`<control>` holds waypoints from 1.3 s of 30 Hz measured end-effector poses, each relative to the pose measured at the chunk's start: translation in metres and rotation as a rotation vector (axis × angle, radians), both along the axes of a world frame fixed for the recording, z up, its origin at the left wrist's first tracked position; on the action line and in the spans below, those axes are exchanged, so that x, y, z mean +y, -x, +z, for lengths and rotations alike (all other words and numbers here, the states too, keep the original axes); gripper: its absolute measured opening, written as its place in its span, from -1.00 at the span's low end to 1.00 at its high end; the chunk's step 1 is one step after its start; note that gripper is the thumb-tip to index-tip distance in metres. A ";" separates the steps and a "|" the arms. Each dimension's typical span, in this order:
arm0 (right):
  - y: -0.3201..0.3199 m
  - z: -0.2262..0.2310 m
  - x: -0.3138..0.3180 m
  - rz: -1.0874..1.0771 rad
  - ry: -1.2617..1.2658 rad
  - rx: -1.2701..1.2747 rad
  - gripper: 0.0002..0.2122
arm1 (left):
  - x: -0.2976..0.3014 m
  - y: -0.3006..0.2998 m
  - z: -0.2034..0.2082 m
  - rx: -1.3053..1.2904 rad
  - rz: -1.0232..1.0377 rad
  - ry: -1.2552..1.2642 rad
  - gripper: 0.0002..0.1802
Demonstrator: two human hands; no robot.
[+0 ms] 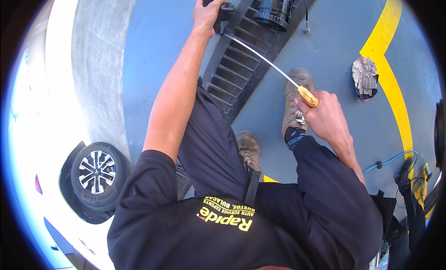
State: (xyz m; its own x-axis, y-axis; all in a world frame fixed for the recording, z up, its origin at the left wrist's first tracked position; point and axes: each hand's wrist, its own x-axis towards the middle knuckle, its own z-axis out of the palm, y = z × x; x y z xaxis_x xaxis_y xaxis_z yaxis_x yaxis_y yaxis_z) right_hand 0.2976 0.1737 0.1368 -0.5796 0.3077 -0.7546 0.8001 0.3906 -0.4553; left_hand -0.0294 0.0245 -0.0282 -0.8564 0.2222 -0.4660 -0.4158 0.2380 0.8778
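Observation:
My left hand [209, 12] is wrapped around a dark black part [225, 12], held above the floor grate at the top. What kind of part it is, I cannot make out. In my right hand [325, 114] is a long screwdriver [265, 60], gripped by its yellow-orange handle. Its thin metal shaft slants up to the left, and the tip ends at or just below the black part; whether they touch is unclear. Close to the part, to its right, stands a round black motor unit [274, 12] on the grate.
A black drain grate [232, 68] crosses the blue-grey floor in front of my shoes. Farther right lie a crumpled grey cloth or paper [364, 77] and a yellow floor line [395, 84]. A blue hose [390, 161] runs at right. A white car's wheel [96, 172] is at left.

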 end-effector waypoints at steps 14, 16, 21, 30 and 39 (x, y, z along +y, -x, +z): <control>0.009 -0.002 -0.006 0.025 -0.006 0.017 -0.63 | -0.014 0.012 -0.021 -0.012 -0.012 -0.094 -0.58; 0.010 -0.002 -0.007 0.036 -0.009 0.009 -0.64 | -0.012 0.008 -0.019 0.033 -0.020 -0.065 -0.58; 0.008 -0.004 -0.008 0.041 -0.022 0.022 -0.65 | -0.011 0.004 -0.017 0.089 -0.033 -0.056 -0.55; 0.009 -0.003 -0.010 0.033 -0.006 -0.016 -0.66 | -0.006 -0.003 -0.008 0.127 -0.070 0.000 -0.48; 0.009 -0.003 -0.012 0.059 -0.027 -0.009 -0.65 | -0.010 -0.004 -0.005 0.109 -0.089 -0.009 -0.47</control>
State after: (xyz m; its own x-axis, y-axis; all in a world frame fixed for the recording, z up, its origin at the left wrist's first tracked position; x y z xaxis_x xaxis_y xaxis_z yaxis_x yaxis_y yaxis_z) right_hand 0.2889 0.1618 0.1335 -0.5904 0.2935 -0.7519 0.7796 0.4487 -0.4370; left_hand -0.0251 0.0145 -0.0327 -0.8787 0.3035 -0.3686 -0.2951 0.2617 0.9189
